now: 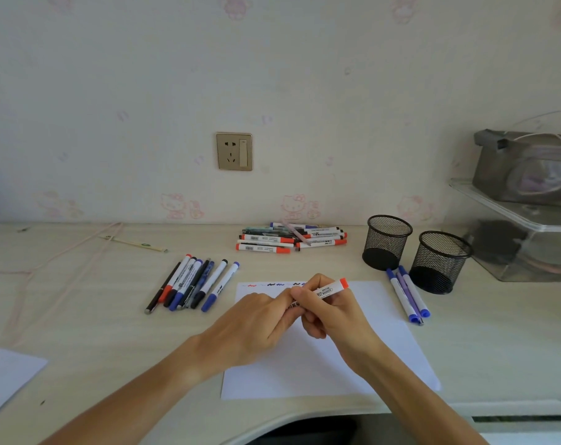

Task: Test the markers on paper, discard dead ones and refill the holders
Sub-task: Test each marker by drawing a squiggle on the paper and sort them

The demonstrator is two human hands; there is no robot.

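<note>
Over the middle of the white sheet of paper [330,358], both hands meet on one red-ended marker [332,289]: the right hand [330,311] curls round its barrel, the red end pointing up and to the right, while the left hand [256,322] pinches the lower end, which is hidden between the fingers, so I cannot tell whether a cap is coming off or going on. Along the top edge of the paper runs a row of short scribbles [274,284] in red, blue and black, which suggests a good number of markers have been tried. To the left of the sheet lies a fanned row of markers [192,285], and just beside its right edge lie three blue and purple ones [407,295]; which group counts as good and which as dead cannot be read from here. Near the wall a loose pile of markers [290,239], mostly red-ended, seems to be the untested stock, so testing looks roughly half done. Both black mesh holders [386,240] [439,261] stand empty at the right, so the refilling has not begun, and no discard bin is in view.
</note>
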